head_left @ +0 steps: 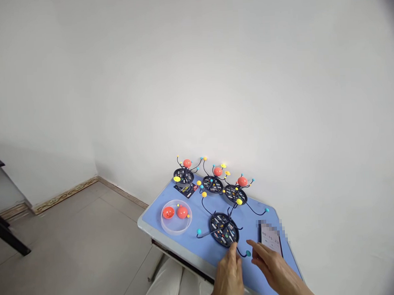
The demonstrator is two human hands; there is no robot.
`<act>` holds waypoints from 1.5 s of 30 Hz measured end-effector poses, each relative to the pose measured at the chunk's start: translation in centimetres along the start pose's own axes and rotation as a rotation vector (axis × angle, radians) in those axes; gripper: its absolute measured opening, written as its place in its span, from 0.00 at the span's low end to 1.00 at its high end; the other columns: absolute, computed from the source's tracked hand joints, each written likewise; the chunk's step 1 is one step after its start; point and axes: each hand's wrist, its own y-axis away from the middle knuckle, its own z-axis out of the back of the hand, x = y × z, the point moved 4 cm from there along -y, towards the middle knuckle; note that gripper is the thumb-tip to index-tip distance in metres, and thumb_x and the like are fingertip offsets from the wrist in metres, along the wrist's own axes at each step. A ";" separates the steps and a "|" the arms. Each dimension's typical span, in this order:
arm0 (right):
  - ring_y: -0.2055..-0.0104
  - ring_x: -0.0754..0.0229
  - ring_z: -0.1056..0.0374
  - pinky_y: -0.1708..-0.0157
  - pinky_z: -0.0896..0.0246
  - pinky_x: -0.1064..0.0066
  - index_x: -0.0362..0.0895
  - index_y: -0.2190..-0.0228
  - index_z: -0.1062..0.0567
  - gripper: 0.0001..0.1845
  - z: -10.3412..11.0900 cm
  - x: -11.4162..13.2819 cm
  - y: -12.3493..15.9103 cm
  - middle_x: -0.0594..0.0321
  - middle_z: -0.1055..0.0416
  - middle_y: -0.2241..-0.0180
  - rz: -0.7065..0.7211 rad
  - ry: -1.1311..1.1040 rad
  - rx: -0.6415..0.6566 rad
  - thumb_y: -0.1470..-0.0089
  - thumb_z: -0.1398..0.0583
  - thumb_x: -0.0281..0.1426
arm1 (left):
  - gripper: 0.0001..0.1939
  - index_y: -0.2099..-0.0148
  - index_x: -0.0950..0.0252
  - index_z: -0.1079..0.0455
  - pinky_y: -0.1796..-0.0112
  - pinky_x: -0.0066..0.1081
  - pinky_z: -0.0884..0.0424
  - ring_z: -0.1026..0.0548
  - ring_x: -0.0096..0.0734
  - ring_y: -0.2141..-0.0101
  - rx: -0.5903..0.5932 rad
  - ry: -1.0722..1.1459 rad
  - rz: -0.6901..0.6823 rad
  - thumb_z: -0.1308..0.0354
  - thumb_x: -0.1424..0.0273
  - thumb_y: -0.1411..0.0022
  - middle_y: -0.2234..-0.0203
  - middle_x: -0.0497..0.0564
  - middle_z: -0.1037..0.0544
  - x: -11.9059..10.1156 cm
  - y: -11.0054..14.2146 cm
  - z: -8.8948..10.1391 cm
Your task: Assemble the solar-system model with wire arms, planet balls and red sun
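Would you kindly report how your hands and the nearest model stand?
Left hand at near edge of nearest model. Right hand open beside teal ball, nothing visible in it. Phone close to right hand.

I monitor one orbit model (pixel 224 230). Its round black base (pixel 220 238), marked with small coloured figures, lies between the front and rear edges of the desk (pixel 196 217), well clear of the left corner. Curved black arms (pixel 210 233) radiate outward; an orange ball (pixel 204 194) and two teal balls (pixel 198 232) cap three tips.
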 end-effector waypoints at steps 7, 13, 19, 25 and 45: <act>0.66 0.53 0.27 0.65 0.33 0.64 0.45 0.55 0.25 0.19 -0.3 -2.2 0.0 0.55 0.24 0.67 -0.109 -0.080 -0.054 0.37 0.51 0.37 | 0.31 0.40 0.70 0.32 0.59 0.35 0.24 0.21 0.42 0.58 0.128 -0.879 -0.264 0.52 0.89 0.45 0.42 0.66 0.29 1.0 -0.9 0.7; 0.64 0.52 0.26 0.62 0.34 0.62 0.44 0.58 0.24 0.20 -1.9 -3.2 -1.3 0.54 0.23 0.66 -0.161 -0.064 -0.032 0.37 0.53 0.37 | 0.24 0.45 0.68 0.26 0.66 0.32 0.26 0.21 0.39 0.65 0.041 -1.087 -0.312 0.47 0.85 0.43 0.50 0.65 0.23 1.1 -1.8 -0.3; 0.63 0.51 0.25 0.63 0.35 0.62 0.42 0.58 0.23 0.22 -2.1 -2.3 -2.3 0.52 0.23 0.65 -0.170 -0.038 0.011 0.38 0.55 0.34 | 0.19 0.50 0.69 0.24 0.69 0.30 0.26 0.22 0.38 0.67 0.022 -1.117 -0.328 0.45 0.84 0.42 0.56 0.63 0.20 1.4 -1.6 0.0; 0.63 0.52 0.26 0.63 0.35 0.63 0.43 0.57 0.24 0.21 -2.8 -1.6 -3.6 0.54 0.25 0.65 -0.140 -0.064 0.000 0.39 0.54 0.33 | 0.18 0.50 0.72 0.24 0.68 0.30 0.25 0.21 0.39 0.65 0.014 -1.135 -0.282 0.42 0.83 0.42 0.57 0.64 0.21 1.4 -1.5 -0.2; 0.64 0.54 0.27 0.64 0.37 0.64 0.44 0.62 0.26 0.20 -3.9 -0.6 -3.2 0.54 0.28 0.64 -0.098 0.033 0.098 0.37 0.58 0.30 | 0.06 0.62 0.71 0.21 0.68 0.34 0.30 0.26 0.40 0.66 -0.040 -1.057 -0.432 0.39 0.77 0.42 0.68 0.59 0.23 2.4 0.0 0.4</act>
